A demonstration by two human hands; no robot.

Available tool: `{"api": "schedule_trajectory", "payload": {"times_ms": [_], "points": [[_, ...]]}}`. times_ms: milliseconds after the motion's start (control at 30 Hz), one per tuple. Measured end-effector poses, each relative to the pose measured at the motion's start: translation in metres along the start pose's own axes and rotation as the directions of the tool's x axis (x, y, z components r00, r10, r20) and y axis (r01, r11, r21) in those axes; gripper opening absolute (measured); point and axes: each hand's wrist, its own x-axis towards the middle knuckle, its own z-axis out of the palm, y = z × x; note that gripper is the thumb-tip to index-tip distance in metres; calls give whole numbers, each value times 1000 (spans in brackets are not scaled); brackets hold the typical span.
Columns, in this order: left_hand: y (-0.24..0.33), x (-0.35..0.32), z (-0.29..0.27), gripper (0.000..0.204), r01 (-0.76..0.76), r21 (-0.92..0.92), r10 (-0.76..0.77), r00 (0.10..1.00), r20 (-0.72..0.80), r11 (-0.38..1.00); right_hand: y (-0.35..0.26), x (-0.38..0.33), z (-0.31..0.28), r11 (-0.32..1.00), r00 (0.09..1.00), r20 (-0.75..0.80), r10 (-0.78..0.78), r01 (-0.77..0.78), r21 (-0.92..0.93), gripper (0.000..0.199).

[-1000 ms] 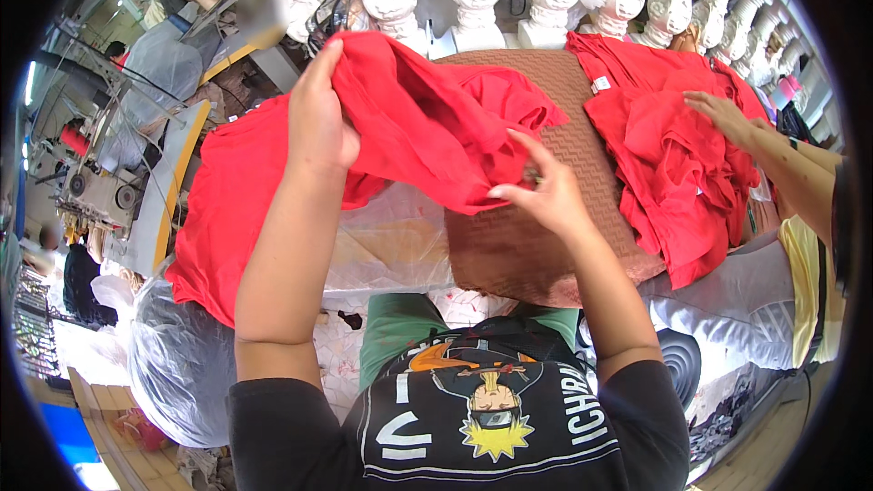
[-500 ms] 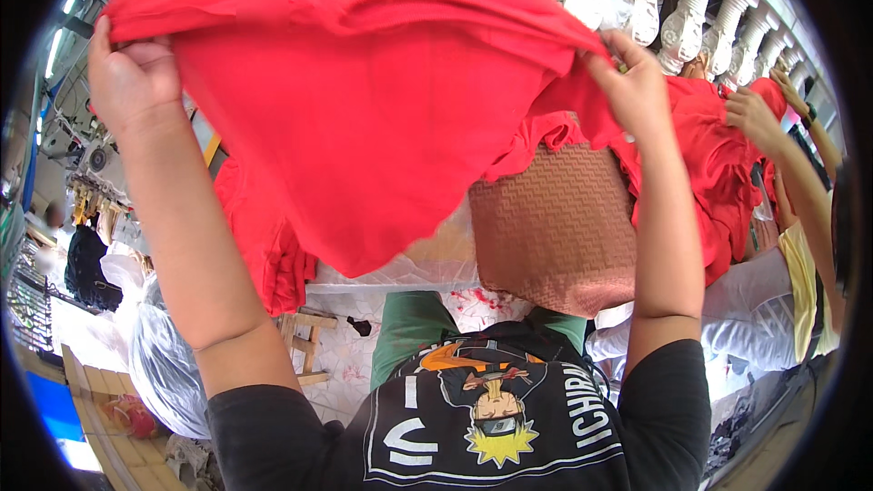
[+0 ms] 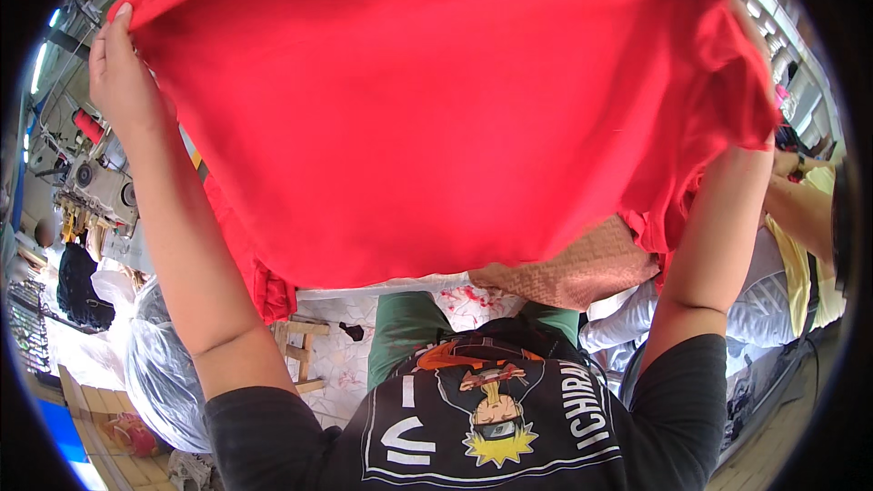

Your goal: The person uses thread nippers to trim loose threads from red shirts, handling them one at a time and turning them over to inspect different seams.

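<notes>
Workshop clutter shows only round the rim of the head view: a brown woven pad (image 3: 573, 268) pokes out under the cloth at centre right, with white speckled floor and a small wooden stool (image 3: 300, 345) below it, and clear plastic bags (image 3: 159, 382) bulge at lower left. Sewing gear and spools sit far off at the left edge, small and blurred.

A big red garment (image 3: 436, 109) is spread wide and held up in the air, filling most of the upper frame. The left hand (image 3: 118, 73) is closed on its upper left corner, fingers curled over the fabric edge. The right hand (image 3: 750, 27) is at the upper right corner, mostly wrapped in bunched cloth; it appears to be gripping the fabric, though the fingers are hidden. The cloth hangs between the two raised forearms, its lower edge sagging just above the woven pad.

More red fabric (image 3: 259, 273) hangs at the left, below the held piece. At the far right, close beside the right forearm, is another person's arm (image 3: 800, 209) in a yellow sleeve. Open space lies below, between the forearms.
</notes>
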Motion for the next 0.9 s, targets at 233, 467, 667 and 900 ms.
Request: {"api": "schedule_trajectory", "payload": {"times_ms": [233,467,667,900], "points": [[-13,-49,31,47,354,-66,-278,825,493,933,-21,52,67,982,979,-89,-184,178,-68,46],[-184,-107,24,65,45,623,-422,772,474,781,2,29,91,483,801,591,-95,556,-677,68],[-194,-237,-27,67,445,578,-729,403,554,684,116,-88,11,606,898,192,395,-98,-790,35],[-178,-351,-8,46,237,642,-671,433,602,729,206,-180,-37,384,710,24,704,-352,-853,33]]}}
